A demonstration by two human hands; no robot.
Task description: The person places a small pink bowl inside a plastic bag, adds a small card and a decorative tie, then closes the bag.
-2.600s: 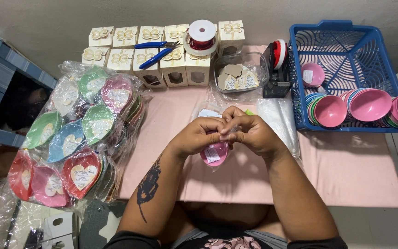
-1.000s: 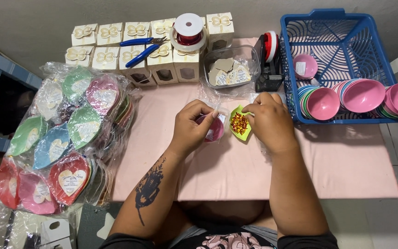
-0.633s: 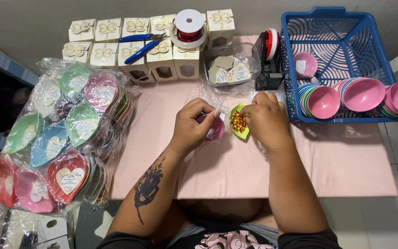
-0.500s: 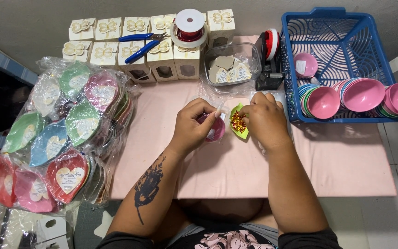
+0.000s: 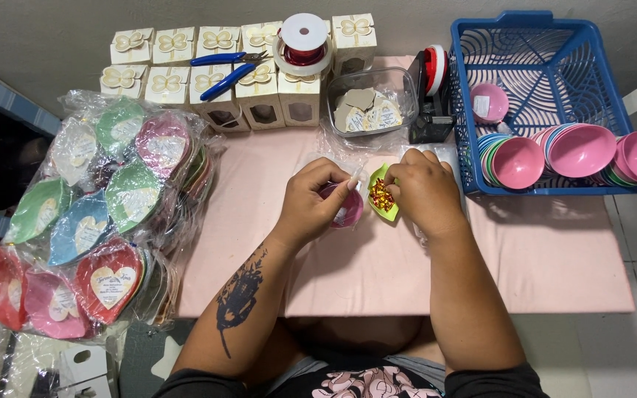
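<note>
well, at the far left a heap of heart-shaped packets (image 5: 105, 221) in clear bags spills off the table (image 5: 540, 265) edge, stacked close enough to reach. behind it the small cream boxes (image 5: 208, 70) stand in rows against the wall, blue pliers (image 5: 226, 68) and a ribbon spool (image 5: 304, 40) parked on top. at the middle the left hand (image 5: 311, 203) curls around a pink dish (image 5: 348, 210), thumb and fingers pinching its rim to steady it; most of the dish is hidden under the palm. just beside it the right hand (image 5: 425, 191) pinches a green dish (image 5: 385, 195) holding a gold bow (image 5: 381, 197), tilted toward the pink one. on the right, a blue basket (image 5: 547, 44) keeps spare bowls (image 5: 576, 151) nested; its far corner is cut off.
</note>
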